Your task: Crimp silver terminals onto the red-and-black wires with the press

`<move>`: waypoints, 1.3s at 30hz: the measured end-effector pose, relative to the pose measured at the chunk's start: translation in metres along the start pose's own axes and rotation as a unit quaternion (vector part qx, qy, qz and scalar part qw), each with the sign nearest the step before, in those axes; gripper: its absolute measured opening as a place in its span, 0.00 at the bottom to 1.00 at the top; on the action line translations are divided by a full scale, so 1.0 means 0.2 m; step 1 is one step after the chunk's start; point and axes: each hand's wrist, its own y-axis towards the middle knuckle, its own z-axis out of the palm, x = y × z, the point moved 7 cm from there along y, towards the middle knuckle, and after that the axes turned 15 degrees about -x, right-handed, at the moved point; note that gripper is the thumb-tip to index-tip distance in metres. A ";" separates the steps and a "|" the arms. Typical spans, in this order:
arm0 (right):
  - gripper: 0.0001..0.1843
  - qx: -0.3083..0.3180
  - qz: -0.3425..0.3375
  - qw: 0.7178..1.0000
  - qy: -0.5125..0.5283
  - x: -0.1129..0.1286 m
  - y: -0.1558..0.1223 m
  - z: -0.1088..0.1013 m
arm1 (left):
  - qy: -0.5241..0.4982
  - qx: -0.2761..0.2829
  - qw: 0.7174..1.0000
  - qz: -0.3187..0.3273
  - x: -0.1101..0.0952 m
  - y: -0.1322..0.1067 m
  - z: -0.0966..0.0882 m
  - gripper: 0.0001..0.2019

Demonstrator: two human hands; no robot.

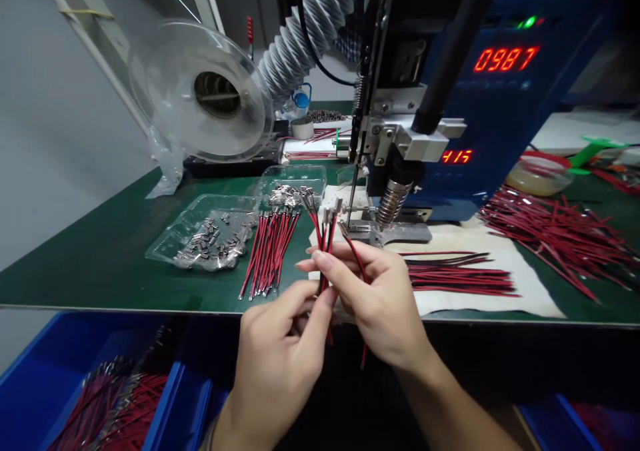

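Observation:
My left hand [285, 358] is closed around a small bundle of red and black wires [327, 234] with metal ends pointing up. My right hand [383, 298] pinches at the same bundle, thumb and fingertips against it, and a separate red and black wire [356, 251] runs through its fingers. Just beyond the hands stands the soldering machine's tip [393, 204], with a coiled spring around it, above a small metal fixture [405, 231]. Left of the hands lies a row of red and black wires [270, 251] with metal parts at their far ends.
Clear trays [165, 241] of small metal parts sit on the green table [100, 251]. Wires [460, 281] lie on a white cloth [535, 298]; a larger pile [555, 231] is at right. A blue bin [30, 371] below holds more wires. A blue machine housing [500, 118] and clear reel [165, 91] stand behind.

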 end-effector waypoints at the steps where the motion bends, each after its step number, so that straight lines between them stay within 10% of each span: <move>1: 0.12 0.000 0.011 1.000 0.001 0.00 -0.01 -0.01 | -0.010 0.010 1.000 -0.009 0.00 -0.01 0.01 0.06; 11: 0.09 -0.006 -0.009 0.999 -0.038 0.01 -0.08 -0.10 | -0.047 0.097 0.994 -0.027 -0.02 -0.06 0.05 0.16; 25: 0.10 0.088 0.037 0.995 0.009 0.01 -0.14 -0.09 | -0.031 0.000 1.000 -0.001 -0.08 -0.08 0.01 0.06; 39: 0.12 0.130 0.133 0.979 0.084 -0.05 -0.17 -0.08 | -0.142 0.036 0.983 -0.113 -0.04 -0.11 0.08 0.09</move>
